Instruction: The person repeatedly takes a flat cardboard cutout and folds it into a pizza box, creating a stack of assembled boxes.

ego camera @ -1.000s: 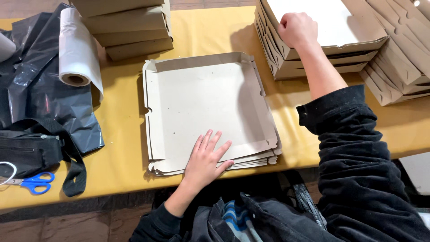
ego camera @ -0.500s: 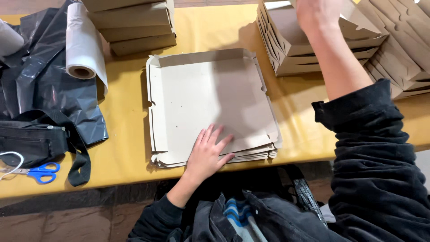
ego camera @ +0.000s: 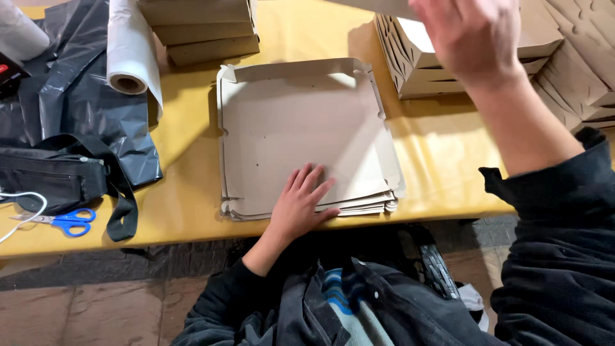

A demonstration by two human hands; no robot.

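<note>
Cardboard stack (ego camera: 301,128) under left fingers (ego camera: 307,182)

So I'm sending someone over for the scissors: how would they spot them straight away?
Start at the yellow table and go to its left end, where a black plastic sheet and a black strap bag lie. The scissors lie flat just below the bag, near the table's front edge, beside a white cord. Their bright blue handles are the only blue thing on the tabletop.
</note>
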